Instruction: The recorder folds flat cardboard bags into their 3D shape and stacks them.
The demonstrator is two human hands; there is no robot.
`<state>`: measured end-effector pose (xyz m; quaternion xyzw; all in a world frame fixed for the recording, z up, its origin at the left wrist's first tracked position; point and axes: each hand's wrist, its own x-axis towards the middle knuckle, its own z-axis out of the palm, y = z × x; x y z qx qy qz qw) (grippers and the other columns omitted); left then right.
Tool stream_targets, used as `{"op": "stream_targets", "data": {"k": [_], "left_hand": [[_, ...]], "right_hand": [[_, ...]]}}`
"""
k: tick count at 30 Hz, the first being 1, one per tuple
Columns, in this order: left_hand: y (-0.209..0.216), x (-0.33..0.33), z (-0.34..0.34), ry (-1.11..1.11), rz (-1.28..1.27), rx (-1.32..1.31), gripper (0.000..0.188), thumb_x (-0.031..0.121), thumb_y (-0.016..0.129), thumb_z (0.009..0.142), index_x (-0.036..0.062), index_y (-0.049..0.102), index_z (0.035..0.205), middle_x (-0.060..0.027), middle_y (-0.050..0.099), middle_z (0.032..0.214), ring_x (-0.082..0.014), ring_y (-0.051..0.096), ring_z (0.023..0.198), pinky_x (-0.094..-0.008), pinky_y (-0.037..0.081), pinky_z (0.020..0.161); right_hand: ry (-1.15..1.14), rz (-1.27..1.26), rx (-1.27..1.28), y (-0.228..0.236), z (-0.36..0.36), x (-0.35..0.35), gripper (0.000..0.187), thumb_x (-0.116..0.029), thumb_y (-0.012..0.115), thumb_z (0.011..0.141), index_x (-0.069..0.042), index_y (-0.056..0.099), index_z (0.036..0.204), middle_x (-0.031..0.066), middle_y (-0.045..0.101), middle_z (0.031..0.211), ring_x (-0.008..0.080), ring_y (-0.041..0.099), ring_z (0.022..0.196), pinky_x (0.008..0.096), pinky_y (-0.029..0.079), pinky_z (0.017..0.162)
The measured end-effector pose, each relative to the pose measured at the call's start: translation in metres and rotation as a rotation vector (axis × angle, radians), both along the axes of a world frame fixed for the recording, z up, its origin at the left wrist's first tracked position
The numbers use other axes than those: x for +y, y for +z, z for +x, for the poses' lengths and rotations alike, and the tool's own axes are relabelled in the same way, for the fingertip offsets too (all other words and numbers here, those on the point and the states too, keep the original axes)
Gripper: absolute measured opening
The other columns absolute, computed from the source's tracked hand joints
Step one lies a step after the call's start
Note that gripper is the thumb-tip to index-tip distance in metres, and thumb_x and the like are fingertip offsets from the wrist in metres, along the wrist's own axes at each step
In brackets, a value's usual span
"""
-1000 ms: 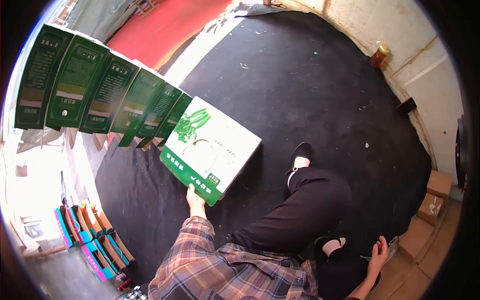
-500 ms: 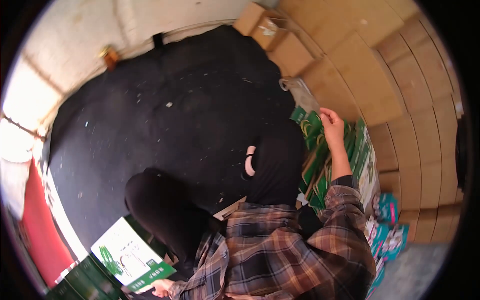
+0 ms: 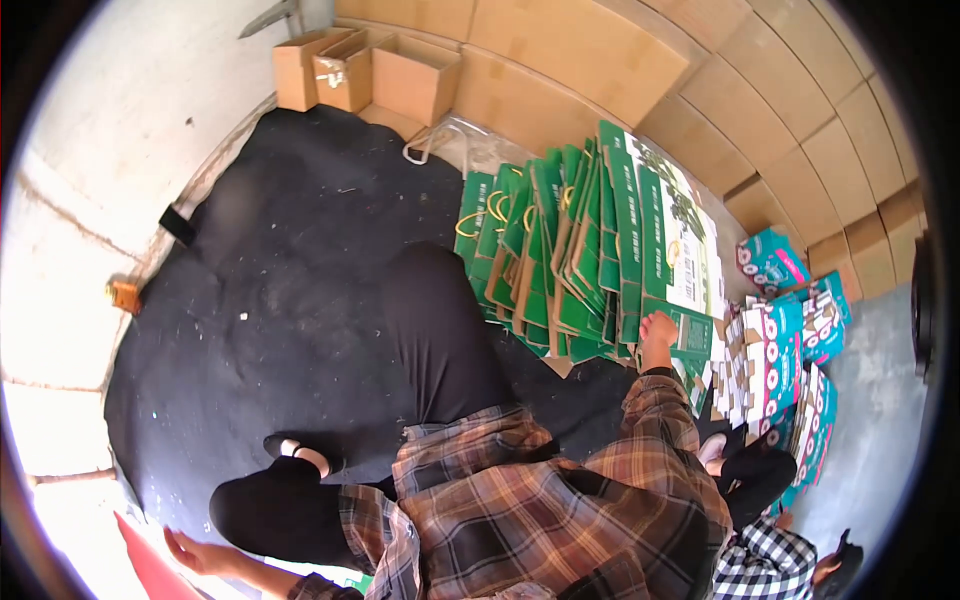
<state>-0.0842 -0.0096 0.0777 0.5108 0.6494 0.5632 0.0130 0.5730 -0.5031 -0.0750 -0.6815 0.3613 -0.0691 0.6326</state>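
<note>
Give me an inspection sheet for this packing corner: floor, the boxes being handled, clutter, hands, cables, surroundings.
Surface: black mat on the floor, speckled with light bits.
Job's things: stack of flattened green boxes leaning on edge.
Clutter: teal and white flat boxes at the right; three open cardboard cartons in the corner; a small orange thing by the wall.
Hands: right hand on the lower edge of the green stack; left hand open and empty near a red sheet.
Cables: nothing seen.
Surroundings: stacked brown cartons behind; pale wall at left; another person's checked sleeve at lower right.
</note>
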Motion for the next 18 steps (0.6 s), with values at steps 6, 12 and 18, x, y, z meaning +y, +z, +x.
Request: {"op": "stream_targets", "data": {"k": [6,12,18], "left_hand": [[-0.017,0.031,0.104,-0.678,0.033,0.346,0.018,-0.001,0.053,0.089,-0.0001,0.062,0.105,-0.0115,0.059,0.106,-0.0230,0.056,0.100,-0.0327,0.045,0.087],[-0.050,0.028,0.104,-0.810,-0.156,0.528,0.017,0.000,0.054,0.087,0.0017,0.063,0.102,-0.0096,0.059,0.104,-0.0233,0.056,0.098,-0.0331,0.045,0.084],[-0.066,0.031,0.091,-0.806,-0.348,0.405,0.014,0.002,0.053,0.088,0.0018,0.063,0.100,-0.0056,0.059,0.098,-0.0145,0.056,0.087,-0.0256,0.044,0.067]], "right_hand": [[-0.131,0.081,0.147,-0.031,-0.012,-0.088,0.014,-0.013,0.058,0.084,-0.009,0.062,0.097,0.0050,0.063,0.086,0.0208,0.061,0.073,0.0390,0.048,0.062],[-0.045,0.369,0.101,-0.067,-0.037,-0.118,0.013,-0.020,0.063,0.086,-0.013,0.060,0.095,0.0057,0.063,0.092,0.0195,0.060,0.082,0.0326,0.044,0.065],[-0.239,0.564,-0.081,-0.073,-0.018,-0.117,0.022,-0.028,0.065,0.087,-0.009,0.059,0.097,0.0037,0.062,0.091,0.0193,0.058,0.078,0.0352,0.047,0.062]]}}
